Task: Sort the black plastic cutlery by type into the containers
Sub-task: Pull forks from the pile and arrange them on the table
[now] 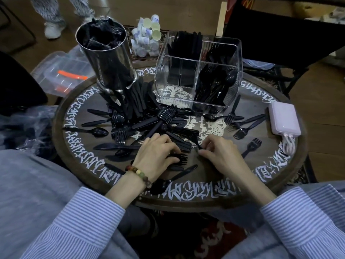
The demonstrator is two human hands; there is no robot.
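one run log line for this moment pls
step: gathering forks | left hand: holds fork bundle | right hand: pinches single fork | clear divided container: front-left compartment empty

We see both forearms reaching forward in striped sleeves, palms down. Our left hand, a beaded bracelet on its wrist, curls its fingers around a bundle of forks. Our right hand pinches a single fork between thumb and fingertips.
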